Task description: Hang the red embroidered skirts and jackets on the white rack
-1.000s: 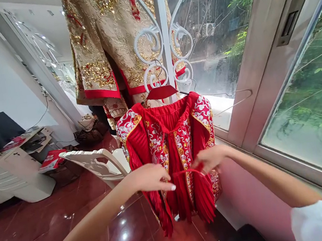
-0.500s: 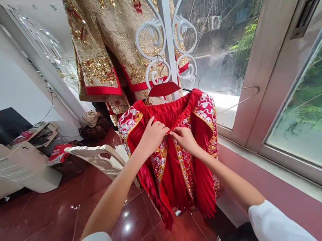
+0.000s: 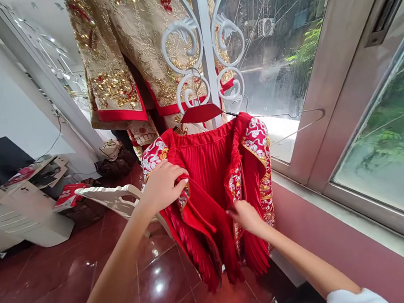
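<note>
A red embroidered garment (image 3: 208,158) with a gathered top edge and pleats hangs from a hanger (image 3: 200,113). Silver and gold embroidery covers its outer panels. My left hand (image 3: 165,188) is closed on the front edge of its left panel, drawing it out to the side. Lower down, my right hand (image 3: 248,217) is beside the right panel's edge with its fingers curled in. What those fingers hold, if anything, is hidden. Between the hands the front lies parted, showing the pleated red inside.
Behind hangs a beige gold-sequined garment (image 3: 152,53) with red hems, by a white scrolled metal stand (image 3: 206,46). A window frame (image 3: 332,119) and sill are on the right. A white chair (image 3: 110,201) and a desk (image 3: 19,210) stand left on the red tiled floor (image 3: 101,264).
My hands were together at the middle of the garment's front. They have moved apart: the left went left with its panel, the right went down and slightly right. The front has opened.
</note>
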A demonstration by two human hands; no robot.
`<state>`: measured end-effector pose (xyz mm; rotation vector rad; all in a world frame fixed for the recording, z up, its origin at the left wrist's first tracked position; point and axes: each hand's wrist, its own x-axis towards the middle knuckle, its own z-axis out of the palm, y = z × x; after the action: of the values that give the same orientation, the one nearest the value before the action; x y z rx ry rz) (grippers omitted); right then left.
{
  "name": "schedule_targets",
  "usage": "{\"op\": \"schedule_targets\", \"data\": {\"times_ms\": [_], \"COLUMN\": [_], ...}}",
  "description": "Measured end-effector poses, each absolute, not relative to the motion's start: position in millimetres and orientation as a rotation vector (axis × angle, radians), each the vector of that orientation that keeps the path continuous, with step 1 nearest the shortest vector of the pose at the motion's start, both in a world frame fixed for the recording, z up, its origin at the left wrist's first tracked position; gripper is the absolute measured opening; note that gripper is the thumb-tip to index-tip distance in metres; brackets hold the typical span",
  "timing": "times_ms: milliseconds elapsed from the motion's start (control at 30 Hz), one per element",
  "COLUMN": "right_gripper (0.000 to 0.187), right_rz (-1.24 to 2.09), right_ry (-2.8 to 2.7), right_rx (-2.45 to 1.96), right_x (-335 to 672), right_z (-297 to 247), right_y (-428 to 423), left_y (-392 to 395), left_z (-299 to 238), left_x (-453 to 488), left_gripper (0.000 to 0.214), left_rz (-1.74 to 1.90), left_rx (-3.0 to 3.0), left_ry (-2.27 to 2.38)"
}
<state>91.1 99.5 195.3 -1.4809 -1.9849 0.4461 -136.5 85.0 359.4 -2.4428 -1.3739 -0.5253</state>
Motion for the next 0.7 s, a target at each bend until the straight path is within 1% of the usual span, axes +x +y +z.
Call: {"op": "schedule_targets", "data": {"times_ms": [33, 67, 133, 167, 267, 300, 333, 400, 500, 600, 700], "right_gripper": [0.021, 0.024, 0.032, 0.039, 0.077, 0.085, 0.088, 0.082, 0.064, 0.051, 0.039], "right_rz": [0.374, 0.295, 0.071, -0.022, -0.119, -0.126, -0.139, -0.18, -0.215, -0.162, -0.086], "right_ry": [-1.922, -1.842, -1.534, -1.422, -1.298, -1.299, -1.307, -1.339, -1.388, -1.459, -1.502], "right_rx": [-1.509, -1.513, -1.399, -1.385, -1.542, -1.603, -1.647, -1.665, -1.581, -1.498, -1.439], "right_x": [99.4, 106.6, 113.7, 112.9, 99.5, 95.0, 92.3, 94.7, 117.8, 154.0, 189.1], "right_z": [211.1, 231.0, 275.1, 294.8, 327.9, 329.9, 328.7, 322.5, 319.0, 331.2, 353.0], "right_y": [99.8, 103.1, 118.8, 130.9, 172.9, 185.0, 194.4, 204.7, 205.7, 207.6, 216.8], "left_y": [83.6, 83.7, 89.2, 94.4, 114.9, 121.0, 125.6, 128.7, 118.8, 101.5, 92.9], "left_z": [360.4, 361.1, 360.7, 359.4, 351.0, 347.5, 344.2, 340.0, 342.6, 354.8, 372.8], "left_x": [-134.6, -129.6, -112.2, -101.5, -75.9, -72.8, -73.3, -83.9, -113.0, -137.5, -152.9], "left_gripper": [0.023, 0.024, 0.029, 0.034, 0.067, 0.074, 0.077, 0.077, 0.063, 0.05, 0.045], "left_rz": [-0.633, -0.783, -1.074, -1.155, -1.17, -1.147, -1.122, -1.064, -0.986, -0.91, -0.815], "left_rx": [-2.448, -2.397, -2.121, -1.935, -1.537, -1.484, -1.453, -1.418, -1.405, -1.414, -1.384], "left_ry": [-1.4, -1.433, -1.535, -1.605, -1.816, -1.858, -1.878, -1.874, -1.879, -1.908, -1.93]}}
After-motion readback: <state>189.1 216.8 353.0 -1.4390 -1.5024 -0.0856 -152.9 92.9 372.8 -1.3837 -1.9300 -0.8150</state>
